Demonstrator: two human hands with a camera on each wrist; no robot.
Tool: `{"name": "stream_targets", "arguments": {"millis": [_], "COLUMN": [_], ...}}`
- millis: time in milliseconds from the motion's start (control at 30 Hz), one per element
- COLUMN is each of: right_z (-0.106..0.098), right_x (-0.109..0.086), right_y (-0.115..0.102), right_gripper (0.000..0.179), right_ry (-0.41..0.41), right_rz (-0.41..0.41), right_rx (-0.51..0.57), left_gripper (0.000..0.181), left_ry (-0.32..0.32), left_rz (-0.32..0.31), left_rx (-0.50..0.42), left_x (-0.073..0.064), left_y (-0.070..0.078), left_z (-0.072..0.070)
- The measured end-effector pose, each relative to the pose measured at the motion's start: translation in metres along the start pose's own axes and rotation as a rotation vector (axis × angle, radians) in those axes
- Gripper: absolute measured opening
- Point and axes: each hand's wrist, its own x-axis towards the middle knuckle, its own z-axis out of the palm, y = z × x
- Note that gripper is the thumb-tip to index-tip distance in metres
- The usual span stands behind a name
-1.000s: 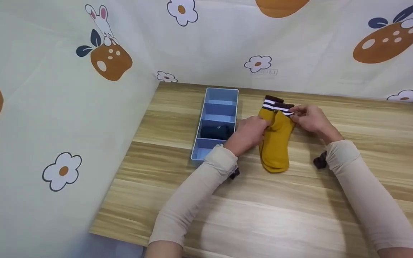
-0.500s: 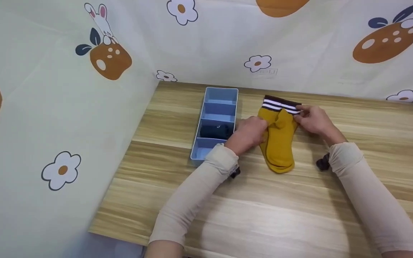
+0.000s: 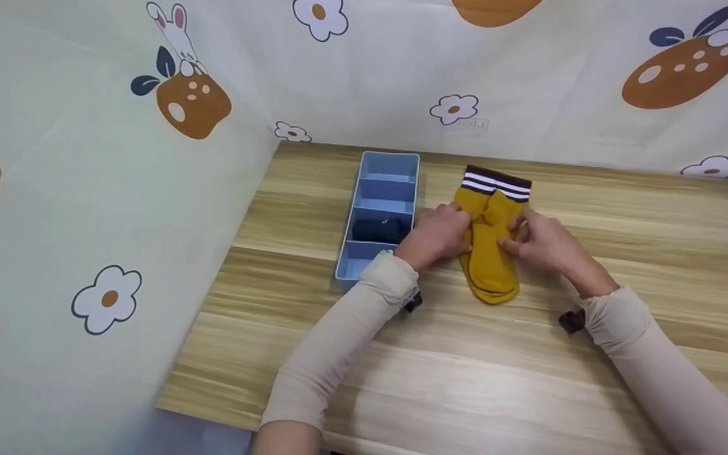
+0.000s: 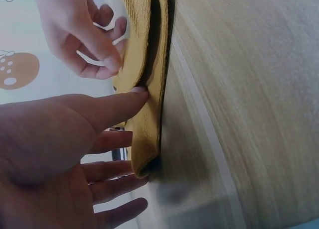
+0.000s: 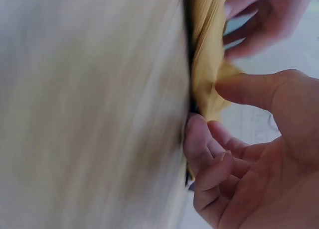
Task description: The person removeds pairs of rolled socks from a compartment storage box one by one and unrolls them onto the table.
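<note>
A pair of mustard-yellow socks (image 3: 493,265) lies overlapped on the table, toes towards me. Their dark cuffs (image 3: 497,181) have white stripes and sit side by side at the far end; one heel sticks up in the middle. At the left edge, my left hand (image 3: 440,230) touches the socks, its thumb on the fabric and its fingers (image 4: 112,184) fairly straight. My right hand (image 3: 544,243) pinches the right edge below the cuffs, thumb on top and fingers curled at the side in the right wrist view. The fabric hides some fingertips.
Left of the socks stands a light-blue divided box (image 3: 386,167) with several compartments. A rolled dark-blue bundle (image 3: 376,230) lies in one of them. The wooden table (image 3: 465,379) meets a patterned wall covering (image 3: 376,82) at the back and left.
The right hand has straightened the right cuff outwards, let it go and moved down the socks' right edge. The sock toes have shifted slightly right. The left hand has stayed nearly in place.
</note>
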Motion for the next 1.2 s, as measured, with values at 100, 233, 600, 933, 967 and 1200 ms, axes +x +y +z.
{"name": "stream_targets", "arguments": {"millis": [100, 233, 600, 933, 967, 1200], "right_z": [0.004, 0.005, -0.017, -0.012, -0.011, -0.011], "right_x": [-0.006, -0.011, -0.018, -0.027, -0.027, -0.032], "right_y": [-0.003, 0.001, 0.019, 0.02, 0.02, 0.019], "right_gripper": [0.031, 0.026, 0.037, 0.05, 0.054, 0.066], "right_ry": [-0.019, -0.034, -0.12, -0.097, -0.118, -0.253], "right_rz": [-0.018, -0.039, -0.109, -0.303, -0.325, -0.311], "right_rx": [0.033, 0.076, 0.011, 0.016, 0.009, -0.005], "left_gripper": [0.048, 0.051, 0.05, 0.045, 0.046, 0.049], "left_ry": [-0.027, -0.079, -0.185, -0.276, -0.285, -0.323], "left_rz": [0.007, 0.012, -0.037, -0.029, -0.029, -0.032], "left_rx": [0.006, -0.017, -0.068, -0.077, -0.08, -0.085], "left_x": [0.001, 0.001, 0.004, 0.005, 0.005, 0.005], "left_y": [0.001, 0.0, -0.007, -0.01, -0.01, -0.009], "left_z": [-0.001, -0.004, -0.022, -0.029, -0.029, -0.03]}}
